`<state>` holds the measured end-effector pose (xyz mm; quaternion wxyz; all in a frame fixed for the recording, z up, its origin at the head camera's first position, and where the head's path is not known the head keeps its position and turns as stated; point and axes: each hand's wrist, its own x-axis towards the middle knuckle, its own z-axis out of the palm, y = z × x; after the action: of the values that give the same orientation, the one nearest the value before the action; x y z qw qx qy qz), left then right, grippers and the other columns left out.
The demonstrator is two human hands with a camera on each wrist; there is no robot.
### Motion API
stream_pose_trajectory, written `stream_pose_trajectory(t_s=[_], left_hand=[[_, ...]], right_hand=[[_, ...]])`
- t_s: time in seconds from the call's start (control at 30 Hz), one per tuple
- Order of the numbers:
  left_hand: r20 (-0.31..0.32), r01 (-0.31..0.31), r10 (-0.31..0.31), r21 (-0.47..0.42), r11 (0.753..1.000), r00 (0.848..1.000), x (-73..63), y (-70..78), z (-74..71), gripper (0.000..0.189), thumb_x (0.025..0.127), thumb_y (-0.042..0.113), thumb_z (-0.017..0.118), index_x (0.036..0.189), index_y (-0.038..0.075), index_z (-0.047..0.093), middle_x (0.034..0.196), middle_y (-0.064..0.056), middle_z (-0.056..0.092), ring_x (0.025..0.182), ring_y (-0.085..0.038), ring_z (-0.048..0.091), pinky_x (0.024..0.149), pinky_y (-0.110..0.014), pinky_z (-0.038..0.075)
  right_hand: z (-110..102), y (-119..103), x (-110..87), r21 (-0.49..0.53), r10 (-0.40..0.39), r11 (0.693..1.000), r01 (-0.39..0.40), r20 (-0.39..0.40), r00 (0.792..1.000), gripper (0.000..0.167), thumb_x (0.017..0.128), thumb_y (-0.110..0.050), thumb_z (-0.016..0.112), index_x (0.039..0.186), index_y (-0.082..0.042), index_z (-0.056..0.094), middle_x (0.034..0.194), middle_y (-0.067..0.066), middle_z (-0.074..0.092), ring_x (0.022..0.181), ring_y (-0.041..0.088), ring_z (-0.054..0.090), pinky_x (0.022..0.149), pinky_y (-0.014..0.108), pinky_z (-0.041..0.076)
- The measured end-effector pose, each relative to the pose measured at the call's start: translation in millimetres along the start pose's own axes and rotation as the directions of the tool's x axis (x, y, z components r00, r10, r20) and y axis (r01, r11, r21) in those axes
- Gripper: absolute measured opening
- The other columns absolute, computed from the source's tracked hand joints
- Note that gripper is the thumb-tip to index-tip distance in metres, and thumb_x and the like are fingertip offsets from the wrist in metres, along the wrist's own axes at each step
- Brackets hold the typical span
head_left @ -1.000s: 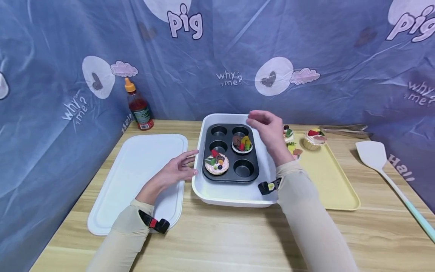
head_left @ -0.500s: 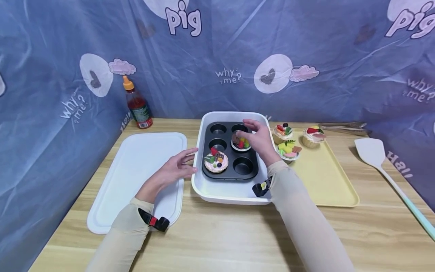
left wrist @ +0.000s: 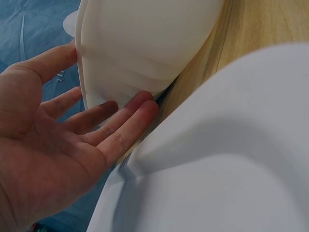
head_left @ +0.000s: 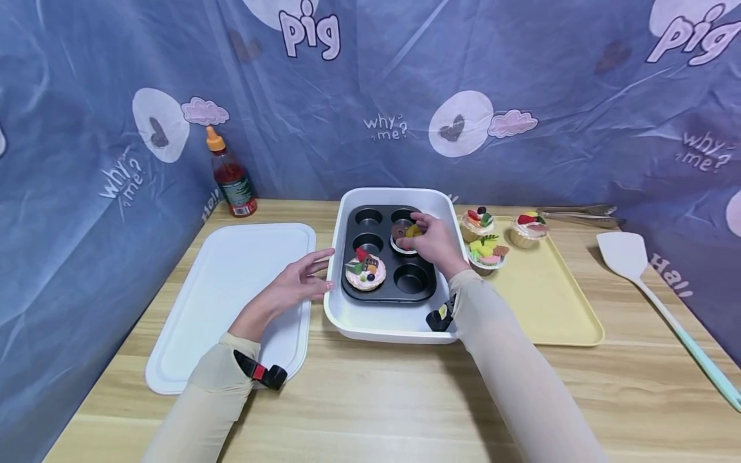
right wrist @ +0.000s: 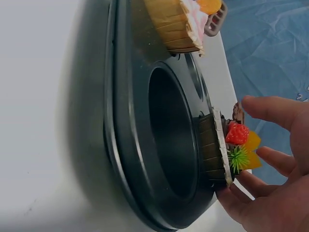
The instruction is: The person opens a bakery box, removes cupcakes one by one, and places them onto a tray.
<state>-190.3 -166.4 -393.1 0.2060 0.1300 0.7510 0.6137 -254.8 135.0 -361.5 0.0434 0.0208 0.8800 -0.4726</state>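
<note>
The dark-cased cupcake [head_left: 405, 236] sits in the middle cup on the right side of the muffin tin [head_left: 389, 262], and in the right wrist view it stands proud of the cup rather than sunk to the rim [right wrist: 217, 147]. Your right hand [head_left: 435, 241] is cupped over it, fingers curled about its top and case; they look to be just touching it, with no firm squeeze that I can see. If you lift by the toppings, the strawberry and green sprig could shear off, or the case could tilt and catch on the cup's lip. A sideways pull might also drag the tin across the white tray [head_left: 386, 321] that holds it.

Your left hand [head_left: 301, 284] lies relaxed, fingers straight, with the fingertips [left wrist: 140, 104] pressed against the tray's left wall; it holds nothing. If that hand slackens, the tray could slide toward the white lid [head_left: 228, 302] lying just beside it at the table's left.

The pink-frosted cupcake [head_left: 366, 272] in the front-left cup is close to your right wrist's path, so a low forearm could knock it. Your right forearm reaches in over the tray's front right corner, wrist bent down. Three more cupcakes [head_left: 485, 252] rest at the far left corner of the yellow tray [head_left: 550, 302].
</note>
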Motion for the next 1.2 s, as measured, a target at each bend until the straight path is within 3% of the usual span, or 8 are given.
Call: stream_pose_trajectory(t_s=[0.33,0.63,1.0,1.2], left_hand=[[-0.004,0.004,-0.004,0.001,1.000,1.000,-0.3,0.0,-0.1,0.074,0.097,0.008,0.067,0.160,0.015,0.028,0.160,-0.023,0.036,0.136,-0.042,0.051,0.095,-0.039,0.057],[-0.003,0.005,-0.005,-0.004,1.000,1.000,0.0,0.9,0.4,0.074,0.097,0.007,0.066,0.160,0.015,0.027,0.161,-0.021,0.035,0.137,-0.042,0.050,0.096,-0.038,0.057],[-0.009,0.008,-0.008,0.006,1.000,1.000,-0.3,0.9,1.5,0.073,0.098,0.007,0.065,0.161,0.015,0.027,0.162,-0.021,0.034,0.140,-0.042,0.047,0.095,-0.037,0.057],[-0.007,0.011,-0.011,0.012,1.000,1.000,-0.6,2.1,1.9,0.073,0.098,0.008,0.065,0.160,0.014,0.027,0.162,-0.020,0.033,0.140,-0.041,0.046,0.096,-0.037,0.057]], right_hand=[[1.3,2.8,0.5,-0.083,-0.049,0.995,0.050,0.015,0.999,0.067,0.084,-0.012,0.081,0.145,-0.007,0.053,0.146,0.021,0.055,0.128,0.036,0.054,0.113,0.047,0.042],[1.9,2.8,0.1,-0.061,-0.060,0.996,0.059,-0.012,0.998,0.064,0.081,-0.008,0.084,0.140,-0.005,0.058,0.139,0.019,0.061,0.121,0.035,0.057,0.109,0.046,0.046],[3.5,3.1,-1.7,-0.075,-0.081,0.994,0.078,-0.043,0.996,0.066,0.076,-0.009,0.088,0.137,-0.007,0.062,0.137,0.016,0.063,0.117,0.033,0.057,0.106,0.046,0.046],[2.6,2.8,-3.2,-0.103,-0.131,0.987,0.125,-0.051,0.990,0.067,0.073,-0.005,0.089,0.135,-0.005,0.063,0.138,0.015,0.064,0.123,0.032,0.058,0.111,0.045,0.044]])
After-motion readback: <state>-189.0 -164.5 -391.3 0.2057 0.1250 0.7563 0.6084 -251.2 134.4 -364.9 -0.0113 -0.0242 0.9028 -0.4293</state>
